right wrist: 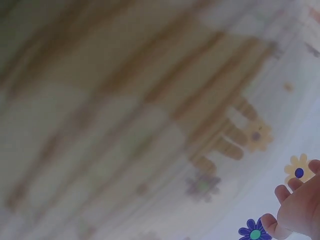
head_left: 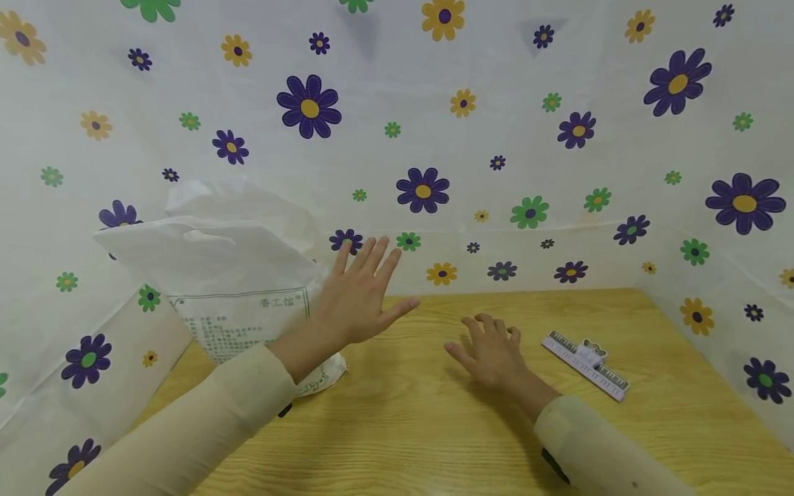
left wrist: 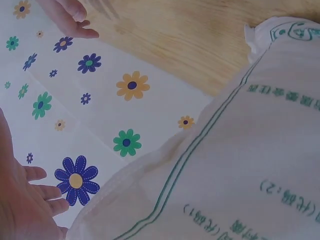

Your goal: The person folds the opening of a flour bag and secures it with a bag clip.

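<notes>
While a left hand [head_left: 353, 303], fingers spread wide and empty, hangs by the right edge of a green-printed white bag [head_left: 217, 262] at the left of the wood-grain table [head_left: 397, 420], a right hand [head_left: 496, 358], fingers loosely bent around nothing, hovers near the long-bar clip [head_left: 583, 365] at right; handling the soft bag well probably calls for one hand steadying its side and the other pinching its top lightly, lest it crumple or tip

Makeshift tabletop booth [head_left: 620, 165] is being shown; room type isn't being revealed. Walls are being formed by flower-printed white sheeting [head_left: 372, 158] beyond and either side of left hand [head_left: 352, 303] and right hand [head_left: 494, 357]; wood-grain table [head_left: 403, 413] is being seen beneath both.
</notes>
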{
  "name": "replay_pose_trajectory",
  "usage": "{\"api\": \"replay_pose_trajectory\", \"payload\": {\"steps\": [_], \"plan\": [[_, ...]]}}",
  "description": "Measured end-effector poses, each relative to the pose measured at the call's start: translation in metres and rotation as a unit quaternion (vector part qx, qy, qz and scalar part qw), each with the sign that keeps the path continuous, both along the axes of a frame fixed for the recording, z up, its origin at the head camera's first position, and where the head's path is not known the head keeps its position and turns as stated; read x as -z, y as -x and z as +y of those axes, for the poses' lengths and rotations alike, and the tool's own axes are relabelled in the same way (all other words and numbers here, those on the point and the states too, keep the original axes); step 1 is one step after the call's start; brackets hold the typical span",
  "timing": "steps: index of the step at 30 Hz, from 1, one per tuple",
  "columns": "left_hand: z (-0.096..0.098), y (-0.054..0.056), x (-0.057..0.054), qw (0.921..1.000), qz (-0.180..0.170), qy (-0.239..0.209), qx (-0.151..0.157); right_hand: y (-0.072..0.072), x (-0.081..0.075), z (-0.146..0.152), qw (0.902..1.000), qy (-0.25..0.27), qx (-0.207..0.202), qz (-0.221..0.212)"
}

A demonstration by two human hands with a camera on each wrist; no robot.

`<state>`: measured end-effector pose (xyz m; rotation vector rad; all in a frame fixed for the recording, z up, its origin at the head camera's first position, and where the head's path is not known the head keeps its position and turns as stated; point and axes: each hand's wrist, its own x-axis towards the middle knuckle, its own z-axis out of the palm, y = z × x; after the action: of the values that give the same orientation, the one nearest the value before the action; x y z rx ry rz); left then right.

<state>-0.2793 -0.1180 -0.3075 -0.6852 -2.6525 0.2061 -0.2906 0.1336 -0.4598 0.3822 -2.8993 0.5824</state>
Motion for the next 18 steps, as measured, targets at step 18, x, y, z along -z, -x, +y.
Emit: {"api": "replay_pose_trajectory", "payload": {"steps": [18], "plan": [[-0.016,-0.007,-0.031,0.9991,0.036,0.021,-0.009,-0.002,0.0,-0.027,0.9996,-0.02,-0.02,-0.005]]}}
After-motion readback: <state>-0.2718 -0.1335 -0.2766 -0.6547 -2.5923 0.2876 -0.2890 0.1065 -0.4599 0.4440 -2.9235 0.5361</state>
